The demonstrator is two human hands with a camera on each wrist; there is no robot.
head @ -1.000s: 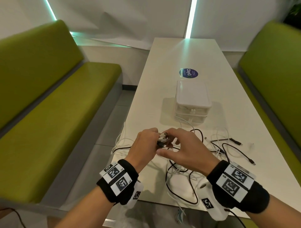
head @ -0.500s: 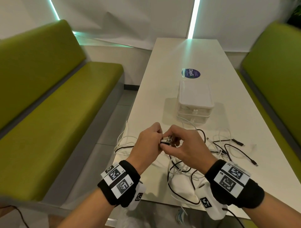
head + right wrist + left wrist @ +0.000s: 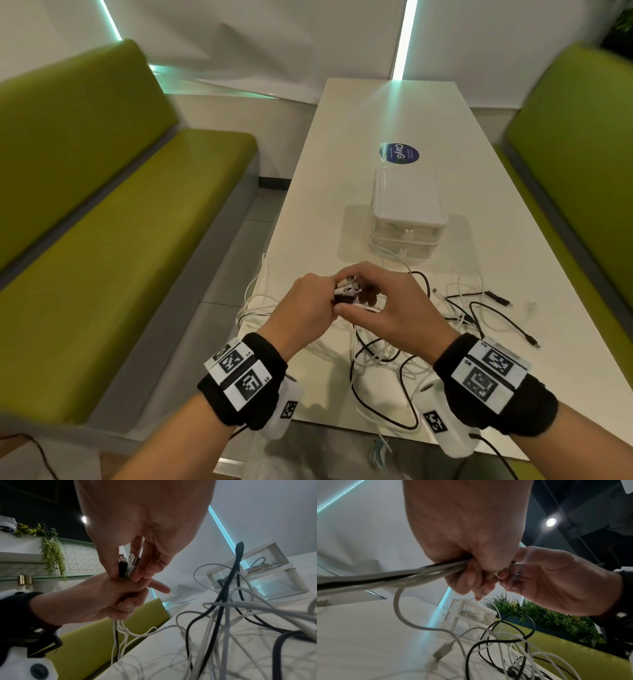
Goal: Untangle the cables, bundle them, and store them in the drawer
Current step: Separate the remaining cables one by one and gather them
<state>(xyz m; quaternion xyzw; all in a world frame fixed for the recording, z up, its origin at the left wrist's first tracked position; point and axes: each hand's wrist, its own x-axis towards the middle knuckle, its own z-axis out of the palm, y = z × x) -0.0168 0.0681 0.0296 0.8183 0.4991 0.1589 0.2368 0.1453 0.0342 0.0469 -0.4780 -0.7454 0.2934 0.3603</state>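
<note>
The two hands have edged a little closer together since a second ago, the plug ends now squeezed tight between them. The left hand (image 3: 308, 305) clenches round a bunch of white and black cables (image 3: 388, 577), its fingers wrapped about the strands, just in front of the drawer unit (image 3: 407, 212). The right hand (image 3: 394, 308) pinches the connectors (image 3: 129, 566) standing up out of that fist, thumb on one side, fingertips (image 3: 137, 576) on the other. Below the hands the rest of the cables sprawl in a loose tangle (image 3: 387, 356) on the white table (image 3: 342, 154), some strands trailing off its left edge. The drawer unit stands behind the hands, both clear drawers pushed in; a coiled cable shows through the upper drawer (image 3: 260, 562), and something dark lies in the lower one (image 3: 221, 581). A blue round sticker (image 3: 399, 154) sits beyond the unit. Green benches (image 3: 102, 240) flank the table.
</note>
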